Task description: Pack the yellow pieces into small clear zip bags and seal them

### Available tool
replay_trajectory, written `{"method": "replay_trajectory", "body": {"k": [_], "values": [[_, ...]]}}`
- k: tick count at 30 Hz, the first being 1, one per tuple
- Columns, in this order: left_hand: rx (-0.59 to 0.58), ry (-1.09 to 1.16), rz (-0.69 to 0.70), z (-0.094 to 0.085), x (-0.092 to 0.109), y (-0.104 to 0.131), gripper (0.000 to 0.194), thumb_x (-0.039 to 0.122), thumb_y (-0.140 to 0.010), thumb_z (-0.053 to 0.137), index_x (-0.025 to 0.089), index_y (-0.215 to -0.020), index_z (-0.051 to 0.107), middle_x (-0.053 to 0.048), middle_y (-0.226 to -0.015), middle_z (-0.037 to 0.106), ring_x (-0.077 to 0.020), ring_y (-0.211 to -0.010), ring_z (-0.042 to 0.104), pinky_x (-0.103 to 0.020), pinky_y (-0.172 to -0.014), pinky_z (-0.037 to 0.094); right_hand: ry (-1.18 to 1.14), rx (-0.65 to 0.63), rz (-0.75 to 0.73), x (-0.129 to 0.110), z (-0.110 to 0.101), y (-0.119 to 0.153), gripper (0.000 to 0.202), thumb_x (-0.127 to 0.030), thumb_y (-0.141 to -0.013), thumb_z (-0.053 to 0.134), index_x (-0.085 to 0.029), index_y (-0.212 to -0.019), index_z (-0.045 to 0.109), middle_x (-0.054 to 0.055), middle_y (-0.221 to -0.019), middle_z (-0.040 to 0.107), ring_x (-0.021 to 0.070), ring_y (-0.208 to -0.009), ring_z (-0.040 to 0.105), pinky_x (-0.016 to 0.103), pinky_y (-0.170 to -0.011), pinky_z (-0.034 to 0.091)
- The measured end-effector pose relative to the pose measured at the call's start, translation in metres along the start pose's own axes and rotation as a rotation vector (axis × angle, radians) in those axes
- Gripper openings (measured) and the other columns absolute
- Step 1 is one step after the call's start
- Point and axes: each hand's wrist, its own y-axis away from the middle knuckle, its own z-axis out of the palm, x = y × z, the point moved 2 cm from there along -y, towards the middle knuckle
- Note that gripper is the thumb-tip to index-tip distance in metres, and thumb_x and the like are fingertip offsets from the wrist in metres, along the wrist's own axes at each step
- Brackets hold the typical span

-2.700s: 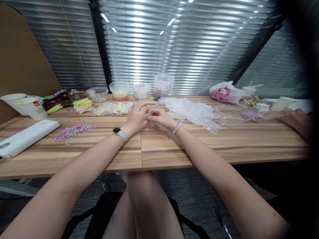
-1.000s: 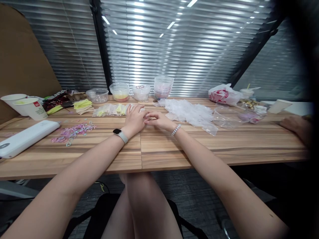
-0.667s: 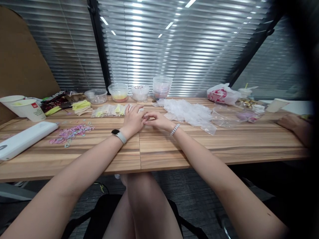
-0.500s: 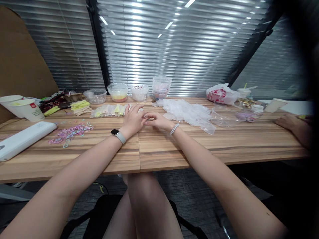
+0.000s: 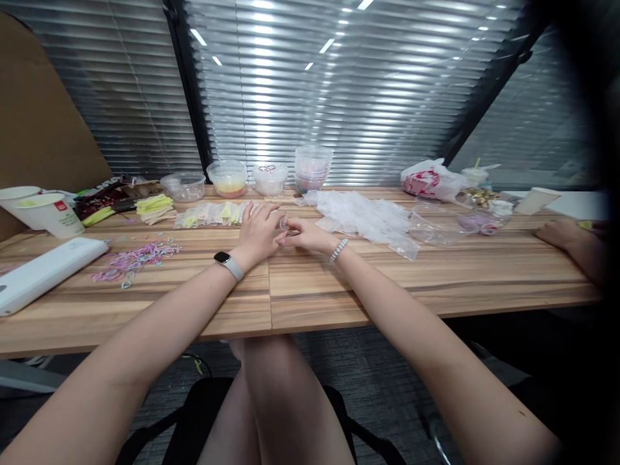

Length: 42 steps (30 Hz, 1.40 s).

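Note:
My left hand (image 5: 259, 232) and my right hand (image 5: 303, 234) meet at the middle of the wooden table (image 5: 310, 284). Together their fingertips pinch a small clear plastic bag (image 5: 285, 224), too small to make out in detail. A smartwatch sits on my left wrist and a bead bracelet on my right. Just behind my left hand lies a row of small packets with yellow contents (image 5: 213, 213). A heap of empty clear bags (image 5: 368, 218) lies to the right of my right hand.
Loose pastel rubber bands (image 5: 135, 255) lie at the left, beside a white flat case (image 5: 43, 274) and paper cups (image 5: 46, 212). Clear tubs (image 5: 271, 175) line the back edge. Another person's hand (image 5: 564, 236) rests at the far right.
My hands have stayed together at the same spot, with the fingers shifting slightly around the small bag. The view has drifted a little.

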Motion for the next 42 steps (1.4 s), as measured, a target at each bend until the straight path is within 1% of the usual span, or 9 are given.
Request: {"method": "replay_trajectory", "body": {"k": [3,8,15,19,23,27,33,40,42], "values": [[-0.013,0.004,0.001,0.0,0.0,0.0,0.04,0.027,-0.081,0.066,0.022,-0.12,0.06,-0.011,-0.139,0.055,-0.0278,-0.131,0.048,-0.052,-0.12,0.018,0.012,0.007,0.031,0.001,0.001,0.0,0.028,-0.025,-0.081,0.071,-0.013,-0.104,0.061,0.009,-0.11,0.068,0.0219,-0.105,0.066,0.033,-0.092,0.05],[-0.008,0.018,0.002,0.001,-0.001,0.001,0.038,0.029,-0.084,0.064,0.021,-0.121,0.06,-0.011,-0.137,0.056,-0.0274,-0.13,0.049,-0.051,-0.119,0.018,0.024,0.024,0.026,0.001,0.002,0.001,0.036,-0.026,-0.079,0.074,-0.013,-0.111,0.061,0.009,-0.112,0.068,0.0208,-0.103,0.066,0.033,-0.092,0.052],[-0.007,0.017,0.022,0.001,0.0,0.001,0.037,0.029,-0.086,0.062,0.022,-0.123,0.06,-0.011,-0.136,0.058,-0.027,-0.129,0.05,-0.05,-0.119,0.018,0.08,0.021,0.073,-0.007,0.008,0.003,0.035,-0.032,-0.077,0.077,-0.011,-0.1,0.063,0.008,-0.094,0.07,0.0176,-0.085,0.066,0.028,-0.077,0.053],[0.0,0.023,0.029,0.002,0.0,0.001,0.038,0.031,-0.086,0.062,0.021,-0.123,0.06,-0.011,-0.135,0.058,-0.027,-0.128,0.05,-0.05,-0.119,0.019,0.134,0.028,0.031,-0.007,0.008,0.004,0.035,-0.036,-0.077,0.076,-0.011,-0.097,0.063,0.006,-0.088,0.069,0.0154,-0.077,0.063,0.027,-0.072,0.05],[-0.009,0.025,0.026,0.002,-0.001,0.001,0.042,0.031,-0.086,0.062,0.021,-0.126,0.058,-0.011,-0.137,0.057,-0.0275,-0.129,0.049,-0.05,-0.119,0.018,0.274,0.057,-0.018,-0.008,0.006,0.003,0.034,-0.04,-0.076,0.076,-0.012,-0.088,0.062,0.005,-0.084,0.066,0.0151,-0.073,0.061,0.027,-0.068,0.048],[-0.002,0.029,0.034,0.002,-0.002,0.002,0.044,0.031,-0.087,0.061,0.021,-0.129,0.056,-0.011,-0.138,0.056,-0.0264,-0.13,0.049,-0.049,-0.12,0.017,0.381,0.09,-0.046,-0.009,0.005,0.003,0.037,-0.045,-0.075,0.076,-0.012,-0.086,0.062,0.005,-0.089,0.064,0.0151,-0.073,0.06,0.027,-0.066,0.047],[-0.007,0.019,0.035,0.001,-0.003,0.002,0.046,0.031,-0.087,0.06,0.02,-0.131,0.055,-0.011,-0.138,0.056,-0.0275,-0.13,0.048,-0.049,-0.12,0.016,0.392,0.085,-0.058,-0.015,0.007,0.005,0.033,-0.04,-0.077,0.075,-0.013,-0.095,0.068,0.007,-0.094,0.064,0.0163,-0.077,0.062,0.028,-0.069,0.048],[-0.028,0.017,0.022,0.002,-0.002,0.002,0.047,0.03,-0.085,0.059,0.02,-0.13,0.055,-0.012,-0.138,0.056,-0.0282,-0.131,0.048,-0.049,-0.12,0.016,0.426,0.07,-0.093,-0.019,0.009,0.005,0.025,-0.032,-0.08,0.072,-0.013,-0.096,0.068,0.008,-0.098,0.065,0.019,-0.087,0.062,0.029,-0.075,0.047],[-0.021,0.022,0.026,0.003,-0.002,0.002,0.048,0.029,-0.084,0.06,0.02,-0.13,0.054,-0.011,-0.138,0.056,-0.0276,-0.13,0.048,-0.049,-0.12,0.017,0.421,0.067,-0.087,-0.018,0.009,0.005,0.024,-0.032,-0.08,0.071,-0.013,-0.094,0.068,0.008,-0.095,0.066,0.0185,-0.084,0.062,0.029,-0.075,0.047]]}}
